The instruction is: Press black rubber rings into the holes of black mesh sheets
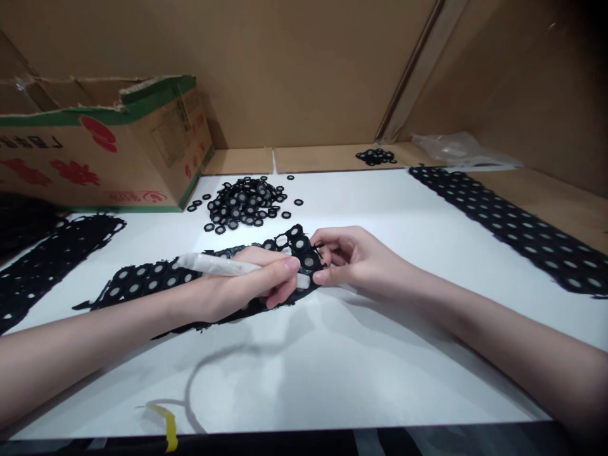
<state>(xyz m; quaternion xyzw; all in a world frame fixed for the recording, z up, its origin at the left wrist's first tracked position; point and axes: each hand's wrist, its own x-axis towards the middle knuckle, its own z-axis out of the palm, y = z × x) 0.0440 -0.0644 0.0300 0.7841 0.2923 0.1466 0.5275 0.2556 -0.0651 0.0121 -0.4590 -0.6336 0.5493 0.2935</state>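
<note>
A black strip with rows of round pale-centred spots [142, 278] lies slantwise on the white tabletop. My left hand [247, 278] is closed around a white pen-like tool [213, 263] over the strip's right part. The tool's blunt end points right, close to the strip's right edge. At that edge, my right hand [349, 256] is closed, with thumb and fingers pinching the black material. My hands and the tool cover part of the strip's middle. Behind the strip sits a pile of small black rings [244, 201], with several loose ones around it.
A printed cardboard box [156, 139] stands at the back left. Another black strip [513, 228] lies at the right, and black perforated sheeting [52, 266] at the left. A small black heap [375, 156] and a clear plastic bag [458, 149] are at the back. A yellow strap [166, 423] lies at the front edge.
</note>
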